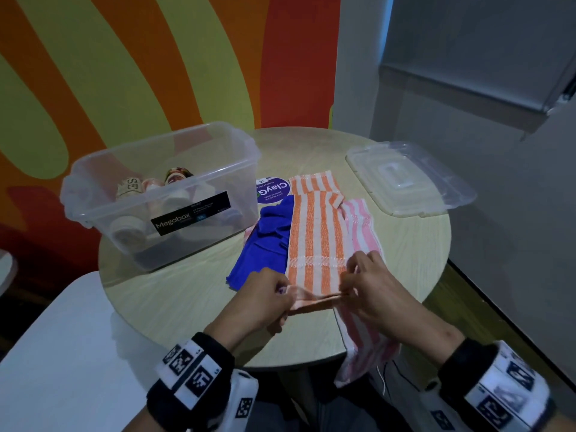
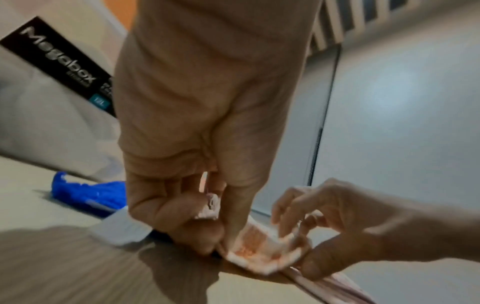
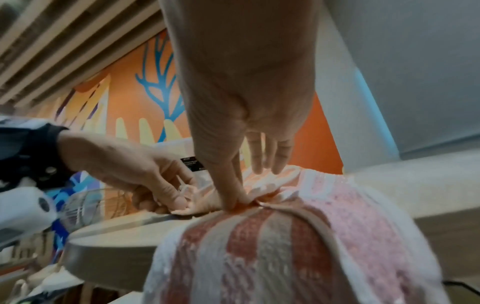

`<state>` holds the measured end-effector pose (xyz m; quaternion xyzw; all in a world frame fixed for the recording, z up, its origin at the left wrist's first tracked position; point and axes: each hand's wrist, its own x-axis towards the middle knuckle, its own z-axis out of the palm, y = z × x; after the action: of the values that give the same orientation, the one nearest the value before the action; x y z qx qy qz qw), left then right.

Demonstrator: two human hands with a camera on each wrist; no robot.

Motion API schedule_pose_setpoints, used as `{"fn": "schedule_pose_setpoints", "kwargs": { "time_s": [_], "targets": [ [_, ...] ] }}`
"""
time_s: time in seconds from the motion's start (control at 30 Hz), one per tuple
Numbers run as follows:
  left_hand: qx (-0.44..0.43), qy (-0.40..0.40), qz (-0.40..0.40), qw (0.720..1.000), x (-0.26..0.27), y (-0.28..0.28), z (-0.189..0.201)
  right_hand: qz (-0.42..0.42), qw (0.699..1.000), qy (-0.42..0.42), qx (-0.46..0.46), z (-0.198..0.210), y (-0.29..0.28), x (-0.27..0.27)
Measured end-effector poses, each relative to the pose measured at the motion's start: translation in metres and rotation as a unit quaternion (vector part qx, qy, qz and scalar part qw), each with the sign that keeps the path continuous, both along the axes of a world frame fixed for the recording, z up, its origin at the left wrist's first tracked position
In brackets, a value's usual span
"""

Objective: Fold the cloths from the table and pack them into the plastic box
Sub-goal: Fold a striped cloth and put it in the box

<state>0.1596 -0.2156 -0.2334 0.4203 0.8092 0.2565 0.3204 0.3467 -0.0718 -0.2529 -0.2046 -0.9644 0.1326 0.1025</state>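
An orange-and-white striped cloth lies lengthwise in the middle of the round table. My left hand and right hand each pinch a corner of its near edge, which is bunched between them. A pink-and-white striped cloth lies under it on the right and hangs over the table's front edge. A crumpled blue cloth lies to the left. The clear plastic box stands at the back left with rolled cloths inside.
The box's clear lid lies at the back right of the table. A purple round sticker sits between box and cloths. A white surface adjoins the table at the front left. A grey wall stands to the right.
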Motion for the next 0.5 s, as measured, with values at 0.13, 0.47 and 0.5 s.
{"fn": "schedule_pose_setpoints", "kwargs": {
  "time_s": [0.13, 0.47, 0.5],
  "targets": [
    [-0.041, 0.166, -0.064, 0.983, 0.000, 0.003, 0.000, 0.093, 0.995, -0.008, 0.024, -0.010, -0.008, -0.008],
    [0.054, 0.245, -0.228, 0.941, 0.024, 0.010, -0.012, 0.051, 0.985, -0.049, -0.158, -0.005, 0.009, -0.011],
    [0.061, 0.241, -0.221, 0.943, 0.021, 0.010, -0.014, 0.040, 0.984, -0.045, -0.168, -0.004, 0.011, -0.010]
  ]
}}
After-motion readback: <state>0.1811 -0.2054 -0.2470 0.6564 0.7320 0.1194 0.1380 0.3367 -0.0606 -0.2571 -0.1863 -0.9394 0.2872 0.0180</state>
